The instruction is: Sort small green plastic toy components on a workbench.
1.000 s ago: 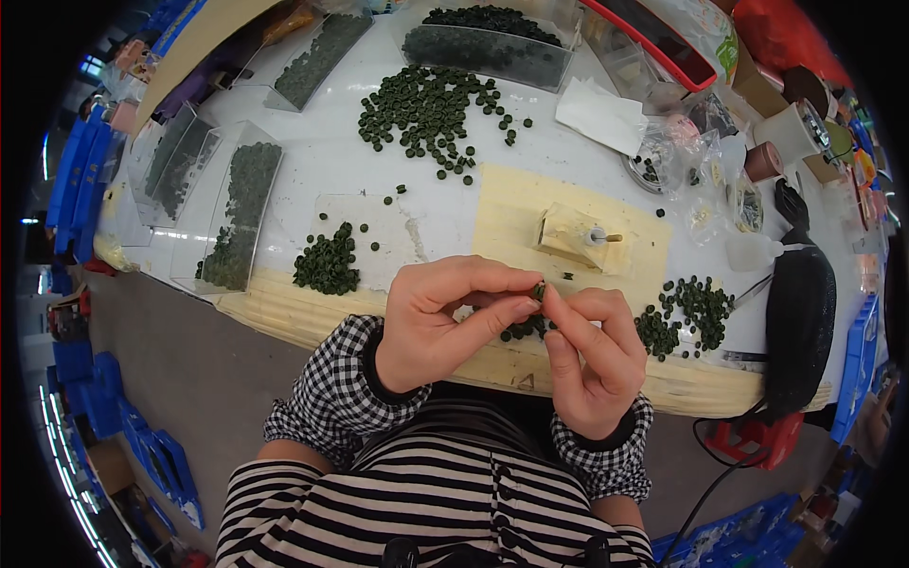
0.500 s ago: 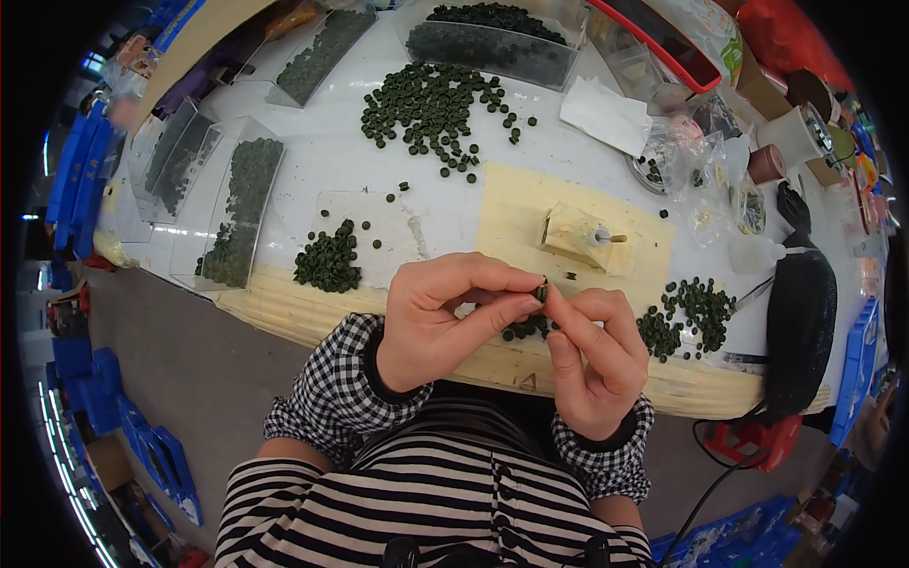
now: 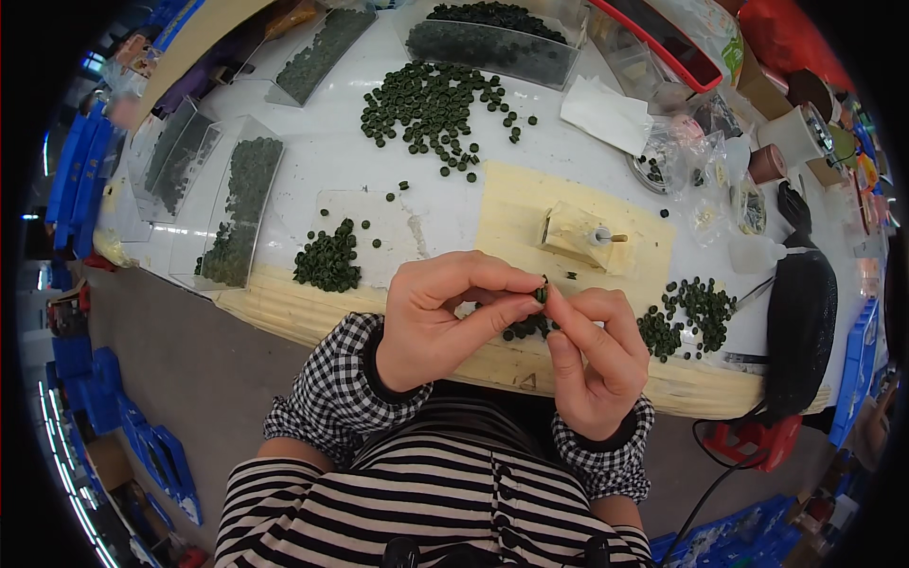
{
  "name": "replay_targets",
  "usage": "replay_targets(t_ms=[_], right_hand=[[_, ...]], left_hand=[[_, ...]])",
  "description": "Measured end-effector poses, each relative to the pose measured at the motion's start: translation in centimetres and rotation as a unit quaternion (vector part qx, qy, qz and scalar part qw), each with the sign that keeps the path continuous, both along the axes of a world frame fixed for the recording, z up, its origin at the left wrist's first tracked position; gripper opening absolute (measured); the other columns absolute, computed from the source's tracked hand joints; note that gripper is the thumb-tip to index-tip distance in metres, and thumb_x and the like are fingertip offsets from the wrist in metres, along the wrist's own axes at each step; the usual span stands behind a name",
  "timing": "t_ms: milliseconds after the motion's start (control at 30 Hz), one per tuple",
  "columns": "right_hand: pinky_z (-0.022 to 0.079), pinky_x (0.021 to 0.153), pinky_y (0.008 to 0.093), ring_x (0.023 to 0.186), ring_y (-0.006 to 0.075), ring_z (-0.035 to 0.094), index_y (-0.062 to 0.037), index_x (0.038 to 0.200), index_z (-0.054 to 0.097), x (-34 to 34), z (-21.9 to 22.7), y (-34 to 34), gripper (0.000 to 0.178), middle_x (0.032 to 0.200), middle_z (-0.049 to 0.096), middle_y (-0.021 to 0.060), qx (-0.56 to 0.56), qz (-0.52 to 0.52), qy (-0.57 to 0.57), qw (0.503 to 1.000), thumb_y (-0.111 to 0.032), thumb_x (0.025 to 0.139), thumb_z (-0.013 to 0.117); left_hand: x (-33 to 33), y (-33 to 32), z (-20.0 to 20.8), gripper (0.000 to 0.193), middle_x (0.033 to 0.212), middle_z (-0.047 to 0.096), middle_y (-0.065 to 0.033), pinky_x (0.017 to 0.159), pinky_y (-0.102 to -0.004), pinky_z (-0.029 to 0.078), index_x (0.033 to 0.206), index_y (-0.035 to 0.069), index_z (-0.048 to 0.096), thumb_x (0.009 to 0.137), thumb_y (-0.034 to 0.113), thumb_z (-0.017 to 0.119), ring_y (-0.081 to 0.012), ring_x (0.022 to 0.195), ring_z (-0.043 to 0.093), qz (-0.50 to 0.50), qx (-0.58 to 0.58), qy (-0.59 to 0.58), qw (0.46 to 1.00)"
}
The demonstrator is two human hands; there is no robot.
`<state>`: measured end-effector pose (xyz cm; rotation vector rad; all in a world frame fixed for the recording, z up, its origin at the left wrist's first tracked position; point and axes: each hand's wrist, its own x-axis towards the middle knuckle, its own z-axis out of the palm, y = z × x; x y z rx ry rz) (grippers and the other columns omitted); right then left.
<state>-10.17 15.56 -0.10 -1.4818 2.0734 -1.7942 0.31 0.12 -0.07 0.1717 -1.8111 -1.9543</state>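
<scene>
The step in hand looks like close two-handed work on one small dark-green round piece (image 3: 542, 293), held up over the front edge of the white worktop (image 3: 303, 180), right of the middle of that edge. The left hand (image 3: 431, 317) is closed to a pinch, its thumb and forefinger tips gripping the piece from the left. The right hand (image 3: 598, 364) is half curled, its forefinger tip at the piece's right side and its thumb lower down; whether it grips anything thin is too small to tell. Behind the fingers, near the front edge, lies a partly hidden cluster of dark-green round pieces (image 3: 524, 329); one heap of similar pieces (image 3: 327, 263) sits along that edge to the left, another loose heap (image 3: 701, 317) toward the front right corner. Farther back, a pale-yellow wrapped block with a metal post (image 3: 576, 239) stands on a flat pale-yellow sheet (image 3: 507, 204). As a judgement, the next move calls for a steady left pinch and small, light adjustments by the right fingertips, since the piece offers little surface to hold.
</scene>
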Motion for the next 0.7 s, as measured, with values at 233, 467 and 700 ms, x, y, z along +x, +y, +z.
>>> replay_targets(t_ms=[233,467,700], right_hand=[[0.049,0.070,0.0316,0.079,0.0228,0.060,-0.0006,0.115,0.073,-0.07,0.13,-0.01,0.040,0.091,0.066,0.0089,0.004,0.000,0.009,1.000,0.004,0.076,0.074],[0.049,0.070,0.0315,0.079,0.0227,0.060,-0.0007,0.115,0.073,-0.06,0.12,-0.05,0.040,0.091,0.066,0.0089,0.002,-0.001,0.010,1.000,0.004,0.076,0.074],[0.049,0.070,0.0315,0.079,0.0228,0.060,-0.0008,0.116,0.073,-0.06,0.05,-0.04,0.039,0.091,0.066,0.0090,0.001,-0.002,0.009,1.000,0.004,0.077,0.074]], left_hand=[[-0.02,0.06,-0.13,0.020,0.097,0.070,-0.0118,0.077,-0.0254,0.058,0.104,-0.004,0.069,0.085,-0.008,0.073,-0.0153,0.088,0.070,0.022,-0.028,0.007,0.999],[-0.05,0.10,-0.08,0.019,0.096,0.070,-0.0109,0.076,-0.0255,0.058,0.100,-0.005,0.069,0.083,-0.008,0.075,-0.0150,0.086,0.070,0.024,-0.032,0.012,0.999],[-0.06,0.09,-0.15,0.019,0.095,0.070,-0.0109,0.077,-0.0255,0.058,0.100,-0.005,0.069,0.083,-0.008,0.075,-0.0148,0.086,0.070,0.019,-0.026,0.009,0.999]])
